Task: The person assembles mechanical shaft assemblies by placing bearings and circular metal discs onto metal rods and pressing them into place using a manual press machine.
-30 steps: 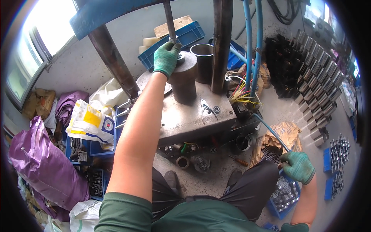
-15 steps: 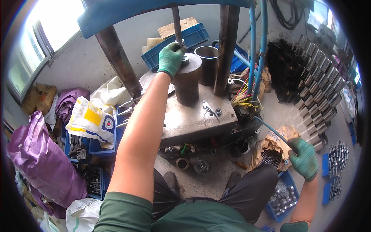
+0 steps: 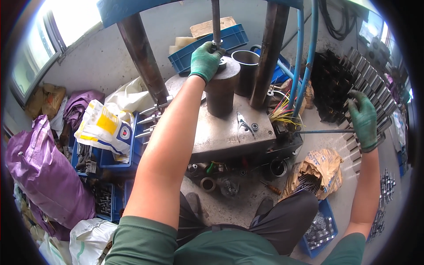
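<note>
My left hand (image 3: 206,62), in a green glove, is closed around a small metal collar (image 3: 217,43) at the lower end of the vertical press rod (image 3: 216,20). Just beneath, a dark ring (image 3: 222,64) lies on the round steel block (image 3: 223,84), partly hidden by the glove. On the right, my gloved right hand (image 3: 365,123) has its fingers stretched upward and apart. Its palm side meets the end of a long bluish lever (image 3: 324,131), which now lies nearly level. Pliers (image 3: 243,123) and a small bearing (image 3: 255,126) rest on the press table (image 3: 212,141).
Steel tubes (image 3: 369,84) stand stacked at the right wall. A blue crate (image 3: 207,44) and a dark cylinder (image 3: 245,70) are behind the block. Loose wires (image 3: 285,114) hang beside the table. A paper sack (image 3: 324,165) and a parts bin (image 3: 319,229) sit near my right leg.
My right hand has moved up, its fingers now straightened, and the lever has swung up to nearly level. My left hand stays at the collar; the whole view has shifted slightly.
</note>
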